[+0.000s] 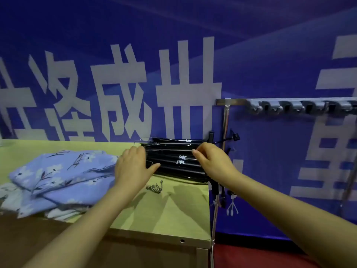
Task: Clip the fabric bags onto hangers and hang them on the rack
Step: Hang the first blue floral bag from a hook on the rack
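The step in hand looks like the first one: taking a hanger from the pile. The hangers (179, 161) lie stacked, black, at centre frame on the far right end of the surface (173, 209). The left hand (133, 165) rests on the pile's left end, fingers fairly straight and together, thumb spread toward the near edge. The right hand (214, 161) is on the right end, fingers (196, 152) bent onto an upper bar; whether they have closed round it I cannot tell.

The bags (58, 171), blue and flowered, lie heaped at lower left, untouched. The rack (289, 105) at upper right has bare hooks.

Next, one hanger has to be worked free of its tangled neighbours, likely with the left hand pinning the pile, then carried over to a bag.
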`<state>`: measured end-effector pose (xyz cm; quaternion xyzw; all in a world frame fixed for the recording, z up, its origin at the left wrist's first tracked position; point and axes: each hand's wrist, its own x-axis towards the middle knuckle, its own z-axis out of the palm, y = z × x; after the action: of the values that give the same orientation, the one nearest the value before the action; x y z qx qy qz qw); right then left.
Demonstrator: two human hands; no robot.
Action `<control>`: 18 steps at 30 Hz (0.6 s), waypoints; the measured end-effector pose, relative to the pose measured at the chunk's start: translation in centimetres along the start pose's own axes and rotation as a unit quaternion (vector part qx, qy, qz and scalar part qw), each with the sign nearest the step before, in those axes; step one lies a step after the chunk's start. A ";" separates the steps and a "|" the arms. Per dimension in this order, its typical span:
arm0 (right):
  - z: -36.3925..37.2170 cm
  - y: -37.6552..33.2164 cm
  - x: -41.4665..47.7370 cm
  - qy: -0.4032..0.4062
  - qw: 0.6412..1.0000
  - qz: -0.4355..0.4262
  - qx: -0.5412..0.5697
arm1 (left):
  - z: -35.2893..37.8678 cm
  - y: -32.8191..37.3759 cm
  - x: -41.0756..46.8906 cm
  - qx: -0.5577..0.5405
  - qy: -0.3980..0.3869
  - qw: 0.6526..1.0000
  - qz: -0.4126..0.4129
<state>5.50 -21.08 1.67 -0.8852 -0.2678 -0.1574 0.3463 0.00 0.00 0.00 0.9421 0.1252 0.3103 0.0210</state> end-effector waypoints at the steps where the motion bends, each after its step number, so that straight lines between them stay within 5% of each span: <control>1: 0.5 -0.8 0.1 -0.003 1.000 -0.001 0.012 | -0.4 -1.1 -0.1 0.054 -0.008 0.998 -0.024; 7: 4.5 -4.6 0.8 -0.061 0.997 -0.007 0.042 | 0.5 -4.7 -0.7 0.109 -0.099 0.987 -0.061; 12: 7.0 -6.5 1.8 -0.172 0.977 0.060 0.113 | -0.8 -6.4 1.3 -0.103 0.006 0.982 -0.158; 18: 9.8 -8.9 2.9 -0.249 0.882 0.154 0.370 | -4.2 -5.1 3.2 -0.352 0.102 0.910 -0.196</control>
<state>3.55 -7.64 0.76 -0.7329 -0.2443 0.2335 0.5904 -1.19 5.57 4.66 0.7933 0.1911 0.4187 0.3986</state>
